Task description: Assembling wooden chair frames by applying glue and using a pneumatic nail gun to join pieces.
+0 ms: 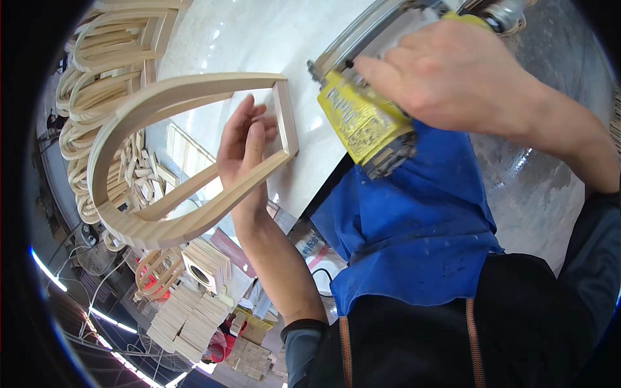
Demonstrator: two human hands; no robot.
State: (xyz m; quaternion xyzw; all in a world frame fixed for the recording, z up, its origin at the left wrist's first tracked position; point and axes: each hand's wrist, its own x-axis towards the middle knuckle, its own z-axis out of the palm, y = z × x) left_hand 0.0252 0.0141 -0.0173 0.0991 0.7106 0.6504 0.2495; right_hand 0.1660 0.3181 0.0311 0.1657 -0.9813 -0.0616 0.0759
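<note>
Nearby | stacked frames (116, 63) | offcuts (146, 185) beyond wooden frame (213, 81) | apron (414, 239) below yellow tool (362, 123)

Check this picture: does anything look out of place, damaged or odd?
Mainly wear: the yellow nail gun in the right hand has a scuffed, dark-marked casing. Farther back at left, loose wood offcuts lie jumbled at mixed angles. The curved wooden frame around the left hand shows no obvious damage.

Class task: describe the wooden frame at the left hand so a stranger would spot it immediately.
Start at the glossy pale tabletop. Left of the yellow tool, look for the rounded wooden frame. Unlike the similar frames crowded at the picture's left edge, it alone has the left hand in its opening.
</note>
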